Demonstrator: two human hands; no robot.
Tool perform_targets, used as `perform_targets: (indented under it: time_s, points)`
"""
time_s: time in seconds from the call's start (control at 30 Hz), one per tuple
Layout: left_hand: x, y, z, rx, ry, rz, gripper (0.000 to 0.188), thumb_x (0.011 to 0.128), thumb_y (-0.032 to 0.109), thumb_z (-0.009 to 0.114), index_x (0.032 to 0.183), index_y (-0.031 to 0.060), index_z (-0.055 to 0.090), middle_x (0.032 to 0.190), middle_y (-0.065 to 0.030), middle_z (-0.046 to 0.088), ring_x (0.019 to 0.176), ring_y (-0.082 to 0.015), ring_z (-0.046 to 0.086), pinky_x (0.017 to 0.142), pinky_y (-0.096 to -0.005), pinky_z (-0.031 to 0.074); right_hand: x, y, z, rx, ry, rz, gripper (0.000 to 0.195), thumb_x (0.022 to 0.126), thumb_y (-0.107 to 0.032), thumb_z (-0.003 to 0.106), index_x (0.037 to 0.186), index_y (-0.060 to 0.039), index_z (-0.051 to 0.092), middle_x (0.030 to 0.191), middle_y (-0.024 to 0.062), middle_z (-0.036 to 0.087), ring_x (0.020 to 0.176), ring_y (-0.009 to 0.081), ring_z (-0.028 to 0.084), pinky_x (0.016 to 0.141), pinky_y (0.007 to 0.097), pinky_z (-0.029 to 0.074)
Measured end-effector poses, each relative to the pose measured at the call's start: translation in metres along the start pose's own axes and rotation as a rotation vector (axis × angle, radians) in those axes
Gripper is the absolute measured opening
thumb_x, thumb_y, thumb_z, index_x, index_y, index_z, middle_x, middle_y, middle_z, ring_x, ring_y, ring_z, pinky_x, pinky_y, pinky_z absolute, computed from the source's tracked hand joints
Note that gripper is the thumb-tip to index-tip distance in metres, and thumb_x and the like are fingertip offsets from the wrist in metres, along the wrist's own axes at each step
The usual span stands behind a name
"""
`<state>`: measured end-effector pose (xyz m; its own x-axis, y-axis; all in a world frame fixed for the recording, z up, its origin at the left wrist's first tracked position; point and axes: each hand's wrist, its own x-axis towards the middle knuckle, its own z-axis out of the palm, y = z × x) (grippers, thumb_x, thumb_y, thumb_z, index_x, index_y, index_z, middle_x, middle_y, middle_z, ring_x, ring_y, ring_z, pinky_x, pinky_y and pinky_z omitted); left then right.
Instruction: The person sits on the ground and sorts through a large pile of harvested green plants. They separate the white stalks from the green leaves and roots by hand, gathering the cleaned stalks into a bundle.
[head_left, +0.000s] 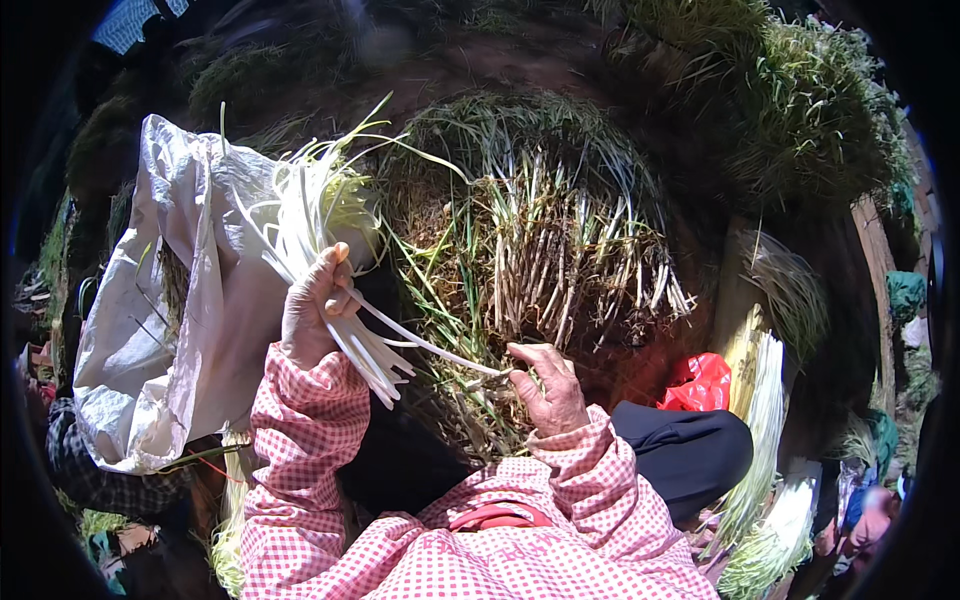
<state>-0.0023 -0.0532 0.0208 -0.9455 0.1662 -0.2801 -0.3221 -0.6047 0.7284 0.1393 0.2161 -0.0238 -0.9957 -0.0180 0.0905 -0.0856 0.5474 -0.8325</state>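
My left hand (321, 304) is closed around a bunch of pale stalks (319, 214), their yellow-green leaves fanning out above the fist and their white ends hanging below it. One longer white stalk (427, 346) runs from that fist to my right hand (551, 388), whose thumb and forefinger pinch its end. Beyond the hands lies a big heap of unpeeled stalks (540, 277) with brown, rooty ends towards me and green leaves pointing away. Loose husks and green blades (480, 405) lie beneath the right fingertips.
A white woven sack (232, 300) stands at the left. By my right knee lie a red plastic bag (697, 382) and a bundle of pale stalks (761, 405), with another bundle (787, 510) nearer. Leafy greens (817, 112) fill the upper right. A person (870, 521) is at the lower right.
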Motion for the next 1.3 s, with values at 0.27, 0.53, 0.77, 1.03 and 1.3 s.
perform_targets:
  time_s: [0.27,0.53,0.77,1.03,1.3]
  points:
    - [0.002,-0.052,0.017,-0.057,0.014,-0.090,0.041,0.085,0.031,0.066,0.114,0.0044,0.054,0.075,0.0008,0.057,0.048,-0.0037,0.043,0.043,-0.0195,0.037,-0.005,-0.021,0.043,0.348,0.058,0.042,0.027,0.090,-0.008,0.056,0.117,-0.0065,0.057,0.080,0.0115,0.066,0.068,0.0113,0.063,0.064,0.0244,0.049]
    - [0.012,-0.073,0.016,-0.118,0.006,-0.020,0.026,0.079,0.020,0.071,0.099,0.0080,0.058,0.071,0.0014,0.054,0.061,-0.0103,0.050,0.058,-0.0246,0.039,0.068,0.008,0.027,0.467,-0.002,0.174,0.025,0.091,-0.025,0.056,0.102,-0.0022,0.061,0.096,0.0140,0.065,0.088,0.0266,0.063,0.076,0.0334,0.048]
    - [0.020,-0.074,0.027,-0.170,0.006,0.137,0.021,0.082,0.014,0.066,0.098,0.0050,0.056,0.072,0.0015,0.053,0.059,-0.0066,0.050,0.048,-0.0215,0.043,0.182,0.137,0.040,-0.096,0.193,0.794,0.032,0.085,-0.018,0.062,0.113,-0.0049,0.054,0.099,0.0154,0.064,0.091,0.0269,0.062,0.078,0.0359,0.050]
    - [0.012,-0.074,0.033,0.029,0.134,-0.079,0.021,0.078,0.016,0.069,0.093,0.0048,0.058,0.067,0.0008,0.052,0.052,-0.0072,0.047,0.047,-0.0207,0.040,0.142,0.121,0.034,0.229,0.102,0.460,0.021,0.076,-0.012,0.066,0.084,-0.0019,0.051,0.075,0.0047,0.055,0.068,0.0143,0.050,0.062,0.0304,0.043]
    - [-0.016,-0.094,0.040,0.253,0.064,-0.250,0.035,0.072,0.003,0.072,0.105,0.0028,0.060,0.088,-0.0041,0.063,0.062,-0.0088,0.055,0.053,-0.0204,0.045,0.029,0.002,0.047,0.354,-0.026,0.101,0.019,0.074,-0.008,0.064,0.088,-0.0029,0.052,0.069,0.0093,0.055,0.061,0.0167,0.056,0.057,0.0304,0.045]
